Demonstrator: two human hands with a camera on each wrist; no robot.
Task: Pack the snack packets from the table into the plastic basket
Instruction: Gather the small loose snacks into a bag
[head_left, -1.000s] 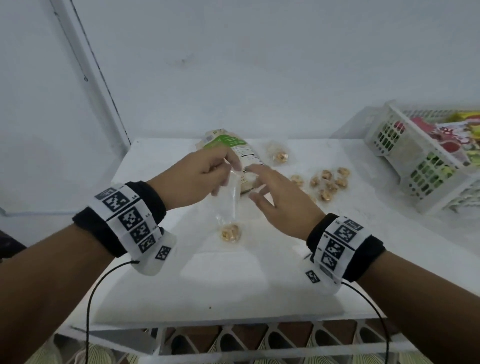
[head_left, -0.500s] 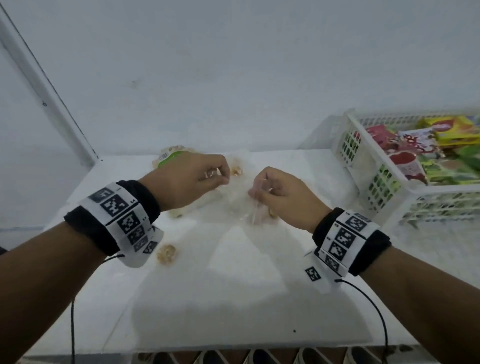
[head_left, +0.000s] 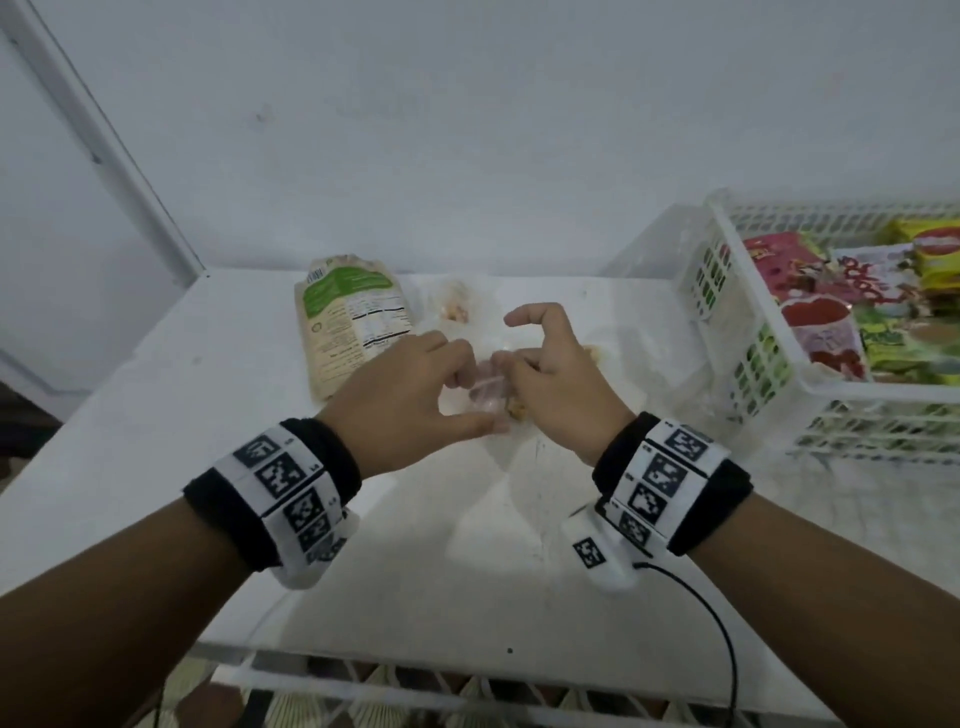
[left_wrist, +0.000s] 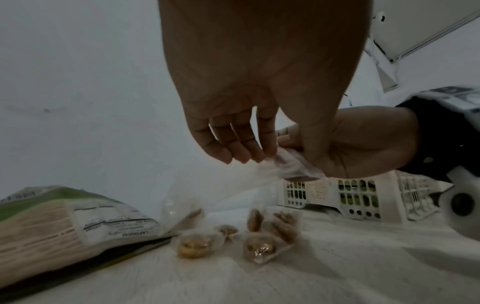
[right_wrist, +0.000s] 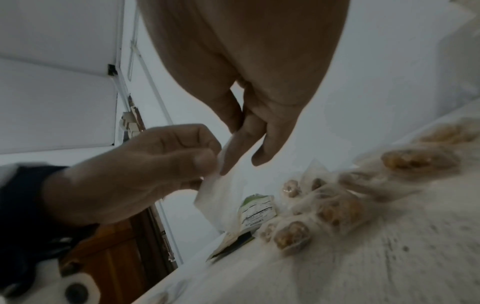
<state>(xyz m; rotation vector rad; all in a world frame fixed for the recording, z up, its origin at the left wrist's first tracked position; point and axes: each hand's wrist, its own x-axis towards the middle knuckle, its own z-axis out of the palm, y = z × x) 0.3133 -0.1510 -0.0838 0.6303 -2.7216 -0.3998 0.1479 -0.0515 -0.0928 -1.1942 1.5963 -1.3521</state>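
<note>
clear packet (head_left: 488, 387): thin transparent plastic, held up off the table between both hands, mid-table; top edge pinched, rest hangs down toward the loose packets (left_wrist: 298, 166) (right_wrist: 221, 191)
left hand (head_left: 410, 395): thumb and forefinger pinch the packet's left side; other fingers (left_wrist: 233, 144) curled loosely downward, not flat, free of the plastic (right_wrist: 145, 164)
right hand (head_left: 550, 379): thumb against middle fingers, nipping the packet's right edge; forefinger hooked up and clear of it; fingers (right_wrist: 249, 131) half closed, not a fist (left_wrist: 363, 144)
small nut packets (left_wrist: 259, 236): several clear ones with brown contents, lying on the table directly under and just beyond the hands; some touching each other (right_wrist: 337, 207) (head_left: 454, 306)
green-and-tan packet (head_left: 350, 317): flat on the table, far left of the hands, printed panel up; near end just beside the left hand (left_wrist: 64, 222) (right_wrist: 255, 211)
plastic basket (head_left: 737, 332): white, slotted walls, on the right side of the table, well apart from the hands; already holds red, yellow and green packets (left_wrist: 350, 195)
table (head_left: 415, 571): white top; near part bare
wrist bands: black with white marker tags on both wrists; black cable runs from the right one
</note>
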